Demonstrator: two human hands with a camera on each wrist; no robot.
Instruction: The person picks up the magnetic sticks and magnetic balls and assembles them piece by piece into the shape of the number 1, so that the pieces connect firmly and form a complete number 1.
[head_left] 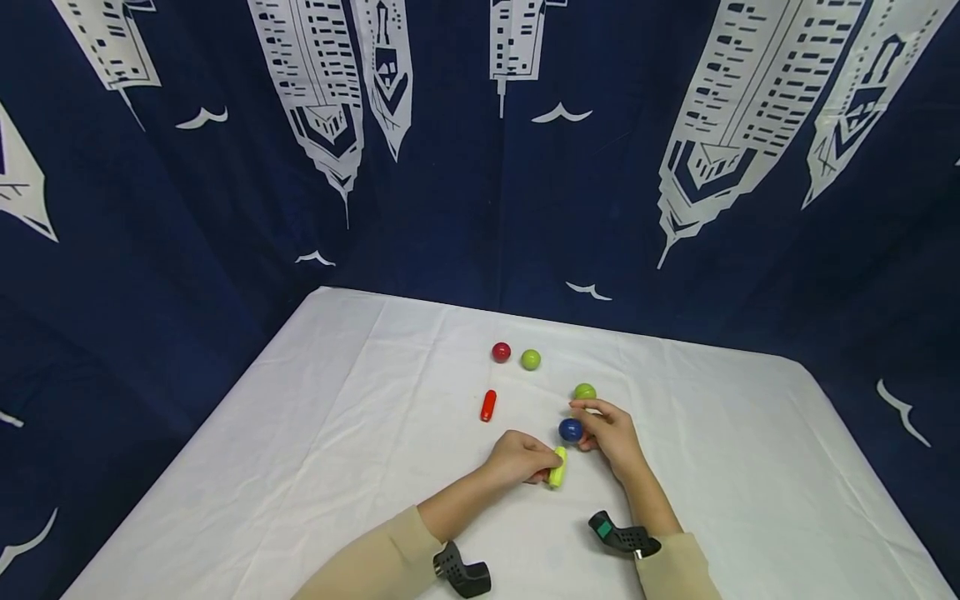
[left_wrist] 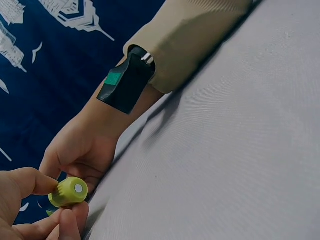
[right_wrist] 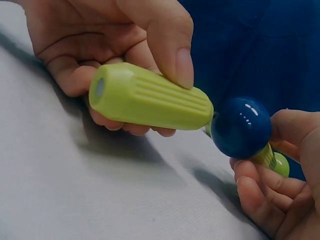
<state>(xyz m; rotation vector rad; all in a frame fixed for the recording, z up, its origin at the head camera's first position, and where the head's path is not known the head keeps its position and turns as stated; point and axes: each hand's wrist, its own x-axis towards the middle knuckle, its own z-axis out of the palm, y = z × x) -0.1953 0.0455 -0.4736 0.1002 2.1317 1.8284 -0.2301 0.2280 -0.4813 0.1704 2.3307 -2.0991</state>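
Lime rod (right_wrist: 145, 102), pinched by left hand (head_left: 521, 457) beside blue ball (right_wrist: 241, 126) clamped in right hand (head_left: 613, 435), likely light, stiff; grip ribs (right_wrist: 172, 101).

At eleven o'clock, the left hand (right_wrist: 107, 35) pinched a ribbed yellow-green rod (right_wrist: 155, 100) — its tip touching or just beside a blue ball (right_wrist: 241, 127), held at three o'clock by the right hand (right_wrist: 282, 190).

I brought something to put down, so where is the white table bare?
Bare white cloth lies left of the red stick, and more lies right of the right hand. It's crowded by the left hand, around the yellow stick and blue ball.
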